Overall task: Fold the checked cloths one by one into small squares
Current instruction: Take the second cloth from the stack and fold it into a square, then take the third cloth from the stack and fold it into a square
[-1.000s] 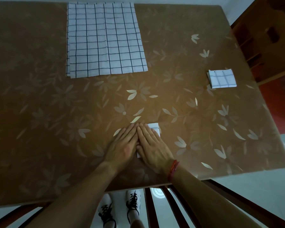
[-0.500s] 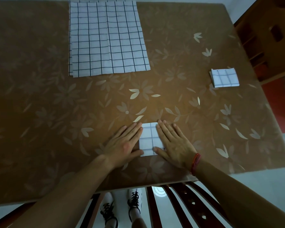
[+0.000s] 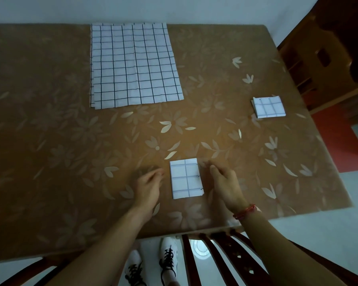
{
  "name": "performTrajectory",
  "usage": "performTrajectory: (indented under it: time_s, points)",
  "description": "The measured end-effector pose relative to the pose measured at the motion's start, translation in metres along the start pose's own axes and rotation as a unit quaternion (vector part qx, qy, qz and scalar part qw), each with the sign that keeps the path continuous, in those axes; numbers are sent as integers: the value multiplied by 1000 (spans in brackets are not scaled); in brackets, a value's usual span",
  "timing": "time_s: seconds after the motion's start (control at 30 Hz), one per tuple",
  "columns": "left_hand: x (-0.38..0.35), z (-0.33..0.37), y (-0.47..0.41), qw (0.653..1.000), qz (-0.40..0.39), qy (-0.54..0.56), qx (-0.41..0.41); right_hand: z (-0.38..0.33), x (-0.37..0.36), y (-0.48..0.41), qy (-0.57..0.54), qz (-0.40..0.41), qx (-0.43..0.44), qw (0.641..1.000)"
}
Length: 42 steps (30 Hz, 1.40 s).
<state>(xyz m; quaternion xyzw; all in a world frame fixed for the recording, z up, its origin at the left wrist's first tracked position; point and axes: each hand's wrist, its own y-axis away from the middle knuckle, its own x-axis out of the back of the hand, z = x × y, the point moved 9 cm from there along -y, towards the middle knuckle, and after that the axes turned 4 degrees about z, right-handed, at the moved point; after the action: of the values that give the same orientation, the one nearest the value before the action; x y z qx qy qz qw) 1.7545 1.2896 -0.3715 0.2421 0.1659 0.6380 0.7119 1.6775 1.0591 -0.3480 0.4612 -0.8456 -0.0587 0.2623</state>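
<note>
We find the folded cloth (image 3: 186, 178) flat on the flowered table (image 3: 50, 141) between the hands, its longer side running away from the person. The left hand (image 3: 148, 185) is just beside its left edge with fingers loosely curled, the right hand (image 3: 225, 184) just beside its right edge with fingers relaxed, and neither holds anything. We judge the right hand better placed to move it, since the finished square (image 3: 269, 106) lies well off to the right, while the unfolded stack (image 3: 132, 65) lies at the far edge.
</note>
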Motion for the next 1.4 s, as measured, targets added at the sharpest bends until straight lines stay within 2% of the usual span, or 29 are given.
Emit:
performTrajectory:
  time_s: [0.07,0.1,0.27,0.4,0.53,0.9,1.4]
  points:
    - [-9,-6,7,996,-6,77,49,10,-4,7,-121,-6,-74,990]
    - [-12,-8,9,993,-8,97,63,11,-5,9,-146,-9,-91,985]
    - [-18,-10,10,991,-1,112,78,11,-18,13,-193,-53,-109,974]
    - [-20,-9,12,992,-3,103,72,14,-24,7,-171,-51,-121,977]
    - [-19,-9,12,991,-6,108,75,19,-25,0,-98,-44,-130,986]
    - [-20,-6,10,992,-15,101,67,24,-27,4,-135,-30,-126,982]
    - [-21,-5,12,994,-27,85,68,28,-27,4,-125,-29,-133,983]
